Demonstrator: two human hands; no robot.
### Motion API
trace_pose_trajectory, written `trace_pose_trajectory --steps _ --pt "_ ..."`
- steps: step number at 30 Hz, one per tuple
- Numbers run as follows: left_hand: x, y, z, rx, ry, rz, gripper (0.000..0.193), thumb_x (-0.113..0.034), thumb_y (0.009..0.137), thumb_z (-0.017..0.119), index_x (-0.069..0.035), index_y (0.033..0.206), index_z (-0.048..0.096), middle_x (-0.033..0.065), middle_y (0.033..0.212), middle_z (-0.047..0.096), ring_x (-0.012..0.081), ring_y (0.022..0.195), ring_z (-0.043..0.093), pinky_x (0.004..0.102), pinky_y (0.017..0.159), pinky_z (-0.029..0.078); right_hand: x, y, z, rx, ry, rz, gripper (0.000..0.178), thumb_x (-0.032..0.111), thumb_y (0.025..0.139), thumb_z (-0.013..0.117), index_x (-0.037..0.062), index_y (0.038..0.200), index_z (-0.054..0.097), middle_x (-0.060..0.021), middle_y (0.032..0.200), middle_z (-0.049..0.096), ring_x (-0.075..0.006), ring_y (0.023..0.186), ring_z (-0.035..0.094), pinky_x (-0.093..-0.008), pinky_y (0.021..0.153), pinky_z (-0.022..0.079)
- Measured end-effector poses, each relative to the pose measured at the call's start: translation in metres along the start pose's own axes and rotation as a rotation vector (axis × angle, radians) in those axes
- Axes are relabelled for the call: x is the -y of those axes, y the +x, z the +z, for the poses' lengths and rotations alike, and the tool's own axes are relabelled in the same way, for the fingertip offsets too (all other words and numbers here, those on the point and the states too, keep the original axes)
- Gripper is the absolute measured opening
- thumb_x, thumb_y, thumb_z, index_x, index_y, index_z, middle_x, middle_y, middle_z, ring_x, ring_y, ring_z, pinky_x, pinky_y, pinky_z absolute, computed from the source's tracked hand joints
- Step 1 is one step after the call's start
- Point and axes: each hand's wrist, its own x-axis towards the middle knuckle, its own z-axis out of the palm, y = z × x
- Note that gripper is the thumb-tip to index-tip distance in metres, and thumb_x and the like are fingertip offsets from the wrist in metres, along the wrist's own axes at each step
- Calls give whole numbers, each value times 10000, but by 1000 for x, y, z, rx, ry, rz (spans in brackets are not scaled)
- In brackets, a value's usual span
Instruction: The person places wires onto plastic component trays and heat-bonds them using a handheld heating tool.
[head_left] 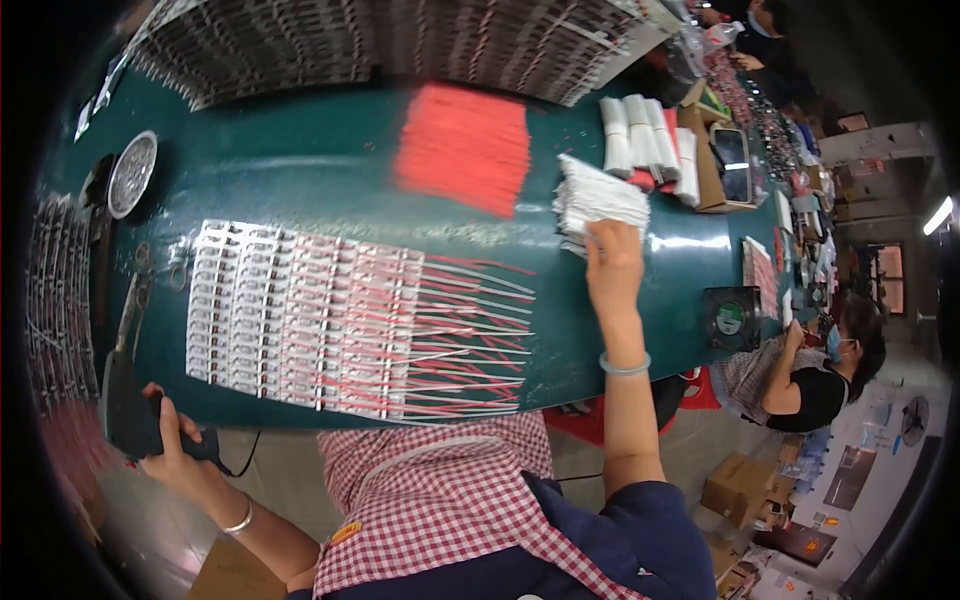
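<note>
Left hand point(172, 440) grips gun-shaped tool point(121, 405)

Its fingers wrap around it. The bent right hand point(614, 264) touches white wires point(604, 196); I cannot tell whether it pinches any. Wired module panels point(300, 320) lie between the hands.

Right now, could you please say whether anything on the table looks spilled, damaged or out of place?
Nothing looks plainly spilled or damaged. Some red and white wires at the right end of the silvery strips cross unevenly instead of lying parallel, and the white pile at the right hand has ragged edges.
</note>
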Motion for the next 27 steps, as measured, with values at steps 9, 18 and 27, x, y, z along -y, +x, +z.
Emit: trace_pose_trajectory --steps 9,18,27 --pt "-3 -21 -5 -17 -4 -17 286 -13 906 669 73 1178 662 81 981 679 53 551 452 201 485 335 1 -2 3 -147 20 -73 146 -23 759 716 61 878 703 -75 856 686 -286 813 642 -394 724 513" --pt "-17 -31 4 -55 13 -18 231 -24 915 655 50 1134 655 29 816 603 51 553 452 202 479 333 24 33 -17 -136 5 -189 198 -15 773 671 74 941 728 -59 829 649 -243 777 643 -366 663 518" --pt "-11 -34 -2 -34 -149 -106 284 22 859 667 79 1135 640 127 1057 671 73 517 475 207 451 332 167 113 10 229 -177 -763 92 70 683 662 51 767 694 -73 764 586 -244 795 621 -361 616 522"
